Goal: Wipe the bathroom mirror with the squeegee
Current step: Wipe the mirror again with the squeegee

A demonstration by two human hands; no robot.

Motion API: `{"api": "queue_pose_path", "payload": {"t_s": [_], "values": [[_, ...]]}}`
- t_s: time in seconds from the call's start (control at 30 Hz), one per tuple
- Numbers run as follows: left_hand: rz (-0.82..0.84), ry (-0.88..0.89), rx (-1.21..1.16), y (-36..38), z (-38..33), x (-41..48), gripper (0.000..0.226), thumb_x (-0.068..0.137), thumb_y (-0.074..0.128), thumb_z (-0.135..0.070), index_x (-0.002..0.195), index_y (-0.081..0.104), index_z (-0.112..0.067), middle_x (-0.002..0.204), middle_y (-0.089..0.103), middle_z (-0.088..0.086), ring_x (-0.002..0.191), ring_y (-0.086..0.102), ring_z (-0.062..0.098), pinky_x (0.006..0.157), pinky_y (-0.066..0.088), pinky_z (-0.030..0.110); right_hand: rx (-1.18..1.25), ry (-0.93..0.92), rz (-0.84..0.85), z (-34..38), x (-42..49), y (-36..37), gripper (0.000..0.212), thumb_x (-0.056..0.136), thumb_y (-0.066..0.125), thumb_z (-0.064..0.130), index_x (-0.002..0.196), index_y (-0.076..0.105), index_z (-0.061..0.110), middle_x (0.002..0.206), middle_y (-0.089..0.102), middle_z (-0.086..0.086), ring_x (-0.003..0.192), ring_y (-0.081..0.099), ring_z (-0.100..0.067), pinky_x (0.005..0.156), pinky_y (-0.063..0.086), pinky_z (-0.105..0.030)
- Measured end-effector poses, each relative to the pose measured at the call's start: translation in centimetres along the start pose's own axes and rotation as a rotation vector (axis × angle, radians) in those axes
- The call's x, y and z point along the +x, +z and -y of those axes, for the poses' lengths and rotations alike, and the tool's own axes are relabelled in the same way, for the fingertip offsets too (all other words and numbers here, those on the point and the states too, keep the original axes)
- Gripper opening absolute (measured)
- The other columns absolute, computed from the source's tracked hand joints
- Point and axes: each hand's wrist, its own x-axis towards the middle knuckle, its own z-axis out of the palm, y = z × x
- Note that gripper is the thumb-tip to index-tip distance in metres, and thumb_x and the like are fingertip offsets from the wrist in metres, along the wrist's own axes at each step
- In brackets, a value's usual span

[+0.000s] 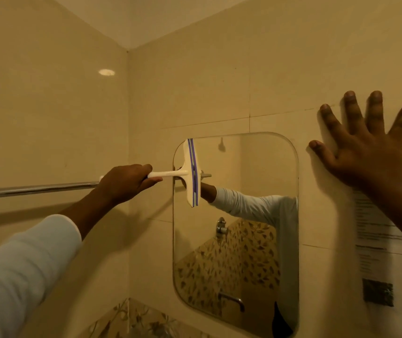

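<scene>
Squeegee (191,172) held by white handle in left grip (126,182), fingers curled round handle; blade set upright against upper left edge of mirror (244,240). Right grip (366,152) spread wide, fingers splayed, palm pressed on tiled wall (219,81) just right of mirror's top corner. Metal rail (36,190) seen on left wall, passing behind left grip. Printed sheet (370,240) stuck on wall below right grip

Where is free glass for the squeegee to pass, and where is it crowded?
The glass of the mirror is bare right of the squeegee up to the right edge, and below it to the bottom edge. Crowded: the left edge, where the left hand and towel rail meet; right of the mirror, the right hand and a paper notice.
</scene>
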Motion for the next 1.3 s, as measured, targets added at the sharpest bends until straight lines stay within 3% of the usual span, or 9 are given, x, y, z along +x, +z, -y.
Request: {"api": "queue_pose_path", "payload": {"t_s": [0.17,0.23,0.3,0.4,0.53,0.73,0.87,1.13,1.3], "values": [[-0.153,0.025,-0.128,-1.8,-5.2,0.3,0.064,0.093,0.025,-0.075,0.082,0.055,-0.02,0.063,0.046,-0.012,0.049,0.036,0.0,0.045,0.027,0.019,0.003,-0.006,-0.002,0.0,0.1,0.1,0.085,0.098,0.016,0.079,0.169,-0.002,0.036,0.178,-0.006,-0.008,0.162,-0.011,-0.041,0.118,0.0,-0.081],[-0.182,0.083,-0.145,-1.9,-8.9,1.0,0.054,0.096,0.032,-0.069,0.084,0.056,-0.022,0.066,0.046,-0.013,0.049,0.037,0.003,0.045,0.025,0.017,-0.005,-0.006,-0.006,-0.1,0.1,0.2,0.084,0.099,0.016,0.079,0.169,-0.002,0.036,0.178,-0.006,-0.008,0.162,-0.011,-0.042,0.118,0.0,-0.082],[-0.172,0.169,-0.169,-1.5,-12.6,1.8,0.046,0.098,0.037,-0.063,0.091,0.058,-0.023,0.071,0.047,-0.013,0.053,0.04,0.004,0.046,0.029,0.016,-0.007,-0.001,-0.009,-0.1,0.2,0.2,0.084,0.099,0.015,0.079,0.169,-0.001,0.036,0.178,-0.005,-0.008,0.162,-0.011,-0.042,0.118,-0.001,-0.081],[-0.077,0.273,-0.214,-0.9,-16.8,2.6,0.054,0.098,0.028,-0.069,0.101,0.058,-0.024,0.077,0.055,-0.01,0.058,0.048,0.008,0.05,0.041,0.023,-0.014,-0.004,-0.01,-0.1,0.2,0.3,0.083,0.1,0.016,0.078,0.169,-0.001,0.036,0.178,-0.005,-0.009,0.162,-0.01,-0.042,0.118,-0.003,-0.081],[-0.071,0.328,-0.285,-0.4,-18.9,3.3,0.043,0.097,0.025,-0.068,0.109,0.046,-0.032,0.072,0.059,-0.006,0.055,0.049,0.01,0.049,0.046,0.029,-0.018,-0.01,-0.012,-0.2,0.3,0.6,0.083,0.1,0.015,0.078,0.169,-0.003,0.036,0.178,-0.006,-0.008,0.162,-0.01,-0.042,0.118,-0.002,-0.081],[-0.133,0.357,-0.245,0.5,-17.8,3.7,0.043,0.098,0.02,-0.071,0.112,0.04,-0.035,0.073,0.066,-0.002,0.053,0.05,0.011,0.046,0.048,0.028,-0.029,-0.018,-0.035,-0.4,0.4,1.0,0.083,0.1,0.015,0.079,0.169,-0.002,0.036,0.178,-0.006,-0.007,0.162,-0.011,-0.041,0.118,-0.005,-0.079],[-0.06,0.307,-0.184,1.4,-14.7,2.9,0.058,0.097,0.021,-0.071,0.102,0.057,-0.026,0.075,0.063,-0.005,0.057,0.05,0.009,0.05,0.046,0.025,-0.027,-0.018,-0.041,-0.4,0.4,1.2,0.083,0.1,0.017,0.079,0.169,-0.001,0.036,0.178,-0.005,-0.007,0.162,-0.009,-0.041,0.118,-0.004,-0.079],[0.011,0.154,-0.149,2.8,-8.5,-0.5,0.021,0.1,0.052,-0.052,0.092,0.055,-0.032,0.063,0.035,-0.025,0.048,0.035,-0.006,0.048,0.024,0.012,-0.004,-0.017,-0.047,-0.5,0.4,1.2,0.084,0.099,0.02,0.08,0.169,-0.001,0.037,0.178,-0.006,-0.006,0.162,-0.01,-0.041,0.118,-0.001,-0.081],[0.039,0.085,-0.167,3.0,-6.5,-2.0,0.026,0.099,0.055,-0.047,0.095,0.062,-0.022,0.062,0.032,-0.027,0.046,0.035,-0.006,0.047,0.024,0.012,0.013,-0.014,-0.05,-0.4,0.2,1.1,0.084,0.099,0.021,0.079,0.169,-0.001,0.038,0.178,-0.007,-0.006,0.162,-0.012,-0.04,0.118,-0.001,-0.081]]}}
